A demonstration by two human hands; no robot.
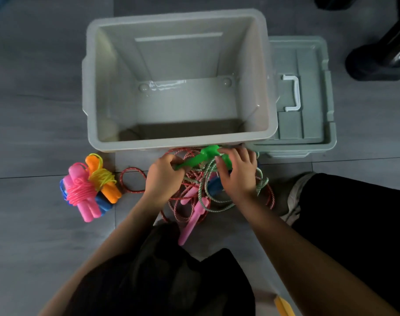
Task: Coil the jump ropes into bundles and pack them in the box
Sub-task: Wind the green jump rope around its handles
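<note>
A grey plastic box (260, 87) stands on the floor with nothing inside. Just in front of it lies a loose tangle of ropes: a green-and-white rope (219, 207), a red-and-white rope (132, 181) and pink handles (192, 222). My left hand (163, 179) grips the lower end of a green handle (199, 157). My right hand (237, 173) curls its fingers over the second green handle and the rope beside it. To the left sit coiled bundles: a pink rope (81, 192) and an orange-handled yellow rope (103, 176), with blue handles under them.
The box's lid (308, 92) with a white handle lies upside up to the right of the box. A black wheeled object (381, 60) stands at the far right. My knees and a shoe (290, 197) frame the rope pile.
</note>
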